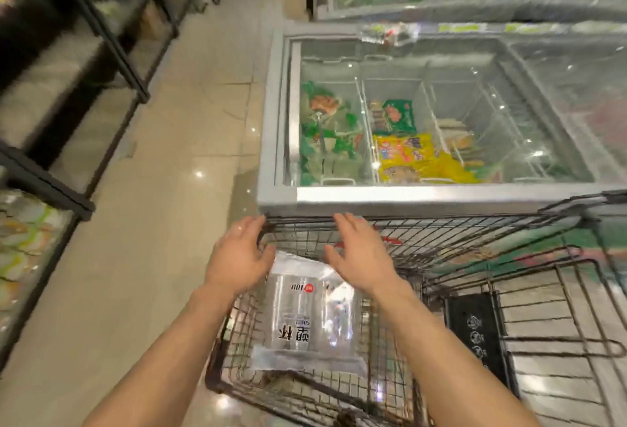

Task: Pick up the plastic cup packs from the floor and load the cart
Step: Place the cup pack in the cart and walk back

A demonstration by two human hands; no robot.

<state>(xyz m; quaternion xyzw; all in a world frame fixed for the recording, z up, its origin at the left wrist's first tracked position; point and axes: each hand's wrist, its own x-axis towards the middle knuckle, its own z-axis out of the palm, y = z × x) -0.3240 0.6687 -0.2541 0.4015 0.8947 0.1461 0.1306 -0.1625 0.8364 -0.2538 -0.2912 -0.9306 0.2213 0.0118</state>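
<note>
1. the cup pack [305, 321] lies flat in the wire cart [458, 236], label up, in the left part of the basket.
2. the left hand [239, 257] hovers over the pack's far left corner, fingers loose and apart, gripping nothing.
3. the right hand [359, 253] hovers over the far right corner, fingers spread, empty.
4. the cart's far rim sits just beside a glass-topped freezer [407, 196].

Cup pack [310, 318] in cart [424, 233], freezer [441, 194] beyond.

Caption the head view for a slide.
Open left hand and right hand above a plastic cup pack in the cart by a freezer.
</note>
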